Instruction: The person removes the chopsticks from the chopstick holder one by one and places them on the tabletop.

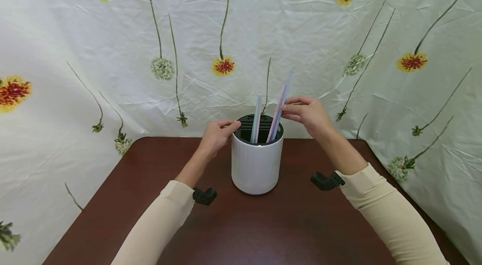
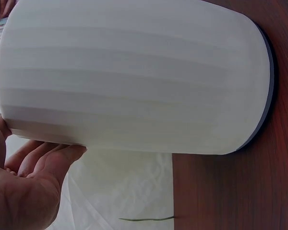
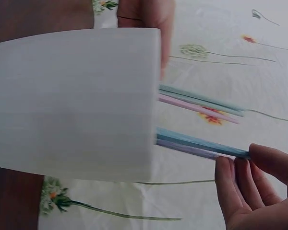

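A white cylindrical holder [image 1: 257, 169] with a black slotted top [image 1: 246, 122] stands upright on the table. My left hand [image 1: 219, 133] grips its rim on the left, thumb on the top edge; in the left wrist view the fingers [image 2: 53, 160] lie against the white wall. My right hand [image 1: 309, 115] pinches the upper part of blue and purple-pink straws [image 3: 197, 143] between thumb and fingertips. Those straws lean right, their lower ends down inside the holder and hidden. Another group of pale blue and pink straws [image 1: 256, 116] stands beside them in the holder, untouched.
The dark red-brown table [image 1: 248, 227] ends just behind the holder. A white flowered cloth [image 1: 196, 26] hangs behind and at both sides. A black curved mount sticks out from each sleeve cuff, on the left [image 1: 204, 196] and on the right [image 1: 326, 181].
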`<state>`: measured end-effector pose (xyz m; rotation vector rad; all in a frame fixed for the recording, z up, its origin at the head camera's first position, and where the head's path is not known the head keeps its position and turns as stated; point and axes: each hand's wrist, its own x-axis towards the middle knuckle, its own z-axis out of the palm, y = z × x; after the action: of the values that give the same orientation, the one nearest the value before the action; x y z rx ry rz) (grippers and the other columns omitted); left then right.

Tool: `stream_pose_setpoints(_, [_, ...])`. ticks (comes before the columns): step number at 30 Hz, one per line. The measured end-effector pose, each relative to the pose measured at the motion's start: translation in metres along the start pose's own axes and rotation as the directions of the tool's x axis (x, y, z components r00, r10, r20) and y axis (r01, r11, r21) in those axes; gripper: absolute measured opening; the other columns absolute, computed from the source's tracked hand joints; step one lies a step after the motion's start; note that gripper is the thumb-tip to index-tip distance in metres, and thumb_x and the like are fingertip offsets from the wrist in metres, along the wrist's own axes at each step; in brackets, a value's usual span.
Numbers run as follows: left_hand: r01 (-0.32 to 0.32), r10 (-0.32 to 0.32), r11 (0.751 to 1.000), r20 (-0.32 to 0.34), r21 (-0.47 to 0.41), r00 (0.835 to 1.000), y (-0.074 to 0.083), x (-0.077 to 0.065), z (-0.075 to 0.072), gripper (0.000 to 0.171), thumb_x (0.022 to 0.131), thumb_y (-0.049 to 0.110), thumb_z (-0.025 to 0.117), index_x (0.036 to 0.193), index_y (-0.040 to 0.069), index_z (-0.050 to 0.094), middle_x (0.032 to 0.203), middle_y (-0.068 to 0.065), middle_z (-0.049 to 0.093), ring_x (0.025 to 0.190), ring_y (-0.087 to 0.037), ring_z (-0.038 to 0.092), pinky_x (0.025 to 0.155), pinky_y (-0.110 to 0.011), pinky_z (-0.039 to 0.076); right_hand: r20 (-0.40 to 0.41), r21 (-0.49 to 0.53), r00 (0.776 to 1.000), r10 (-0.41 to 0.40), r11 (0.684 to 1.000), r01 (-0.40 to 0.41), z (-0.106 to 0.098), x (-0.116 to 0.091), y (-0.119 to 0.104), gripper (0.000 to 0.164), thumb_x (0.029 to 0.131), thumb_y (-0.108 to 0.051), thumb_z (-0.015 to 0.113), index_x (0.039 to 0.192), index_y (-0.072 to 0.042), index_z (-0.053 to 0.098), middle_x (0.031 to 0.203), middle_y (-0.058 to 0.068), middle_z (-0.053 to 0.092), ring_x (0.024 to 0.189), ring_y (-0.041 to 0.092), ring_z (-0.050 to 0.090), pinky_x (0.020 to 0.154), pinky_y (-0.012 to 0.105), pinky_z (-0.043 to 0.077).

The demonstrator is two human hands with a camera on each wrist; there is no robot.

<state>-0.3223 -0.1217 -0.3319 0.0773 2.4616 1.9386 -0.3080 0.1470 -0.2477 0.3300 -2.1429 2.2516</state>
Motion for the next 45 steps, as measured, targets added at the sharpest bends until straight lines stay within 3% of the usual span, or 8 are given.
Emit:
stream_pose_setpoints(11, [0.002,-0.002,1.000,0.000,0.008,1.000,-0.003,0.001,-0.001,0.050,0.098,0.042,0.068,0.137,0.010,0.065,0.141,-0.012,0.061,0.129,-0.029,0.059,0.109,-0.050,0.048,-0.038,0.122,0.994,-0.098,0.987,0.102,-0.021,-0.006,-0.049,0.007,0.093,0.001,0.071,0.099,0.000,0.072,0.091,0.008,0.075,0.082,0.021,0.077,0.080,0.032,0.062])
stream_pose_setpoints(21, [0.012,-0.011,0.999,-0.012,0.044,1.000,-0.005,0.001,0.000,0.049,0.098,0.044,0.067,0.136,0.013,0.067,0.139,-0.010,0.063,0.123,-0.029,0.063,0.104,-0.048,0.052,-0.069,0.119,0.992,-0.110,0.986,0.117,-0.058,-0.021,-0.060,0.005,0.091,0.000,0.073,0.094,-0.004,0.075,0.093,0.006,0.073,0.078,0.020,0.075,0.077,0.033,0.063])
stream_pose_setpoints(31, [0.017,-0.017,0.999,-0.009,0.041,1.000,-0.005,0.001,0.000,0.050,0.098,0.045,0.067,0.136,0.014,0.066,0.140,-0.009,0.062,0.124,-0.029,0.062,0.106,-0.048,0.051,-0.117,-0.081,0.993,-0.011,0.997,0.002,-0.123,-0.038,-0.032,0.004,0.097,-0.015,0.070,0.097,-0.016,0.074,0.093,-0.006,0.072,0.082,0.011,0.075,0.073,0.029,0.063])
stream_pose_setpoints(38, [0.020,-0.020,0.998,-0.008,0.058,1.000,-0.004,0.002,-0.002,0.051,0.098,0.047,0.066,0.137,0.015,0.065,0.140,-0.008,0.062,0.123,-0.029,0.063,0.105,-0.047,0.051,-0.104,-0.018,0.988,0.117,0.993,-0.119,-0.170,-0.051,0.005,0.024,0.103,-0.007,0.058,0.090,-0.019,0.075,0.090,-0.007,0.074,0.080,0.009,0.075,0.071,0.029,0.063])
stream_pose_setpoints(40, [0.020,-0.020,0.998,-0.007,0.054,1.000,-0.004,0.002,-0.002,0.051,0.098,0.047,0.066,0.138,0.015,0.065,0.140,-0.008,0.062,0.124,-0.029,0.062,0.105,-0.046,0.051,-0.112,-0.049,0.982,0.151,0.986,-0.157,-0.182,-0.055,0.018,0.029,0.104,-0.006,0.054,0.090,-0.021,0.074,0.089,-0.009,0.074,0.080,0.008,0.074,0.072,0.029,0.063])
stream_pose_setpoints(45, [0.010,-0.010,0.999,-0.011,0.044,1.000,-0.002,0.002,-0.001,0.049,0.097,0.045,0.067,0.135,0.014,0.067,0.139,-0.009,0.063,0.125,-0.028,0.062,0.107,-0.047,0.051,-0.131,-0.218,0.964,0.233,0.941,-0.257,-0.213,-0.066,0.051,0.018,0.106,-0.007,0.047,0.113,-0.010,0.064,0.089,-0.016,0.070,0.082,0.004,0.072,0.076,0.029,0.063])
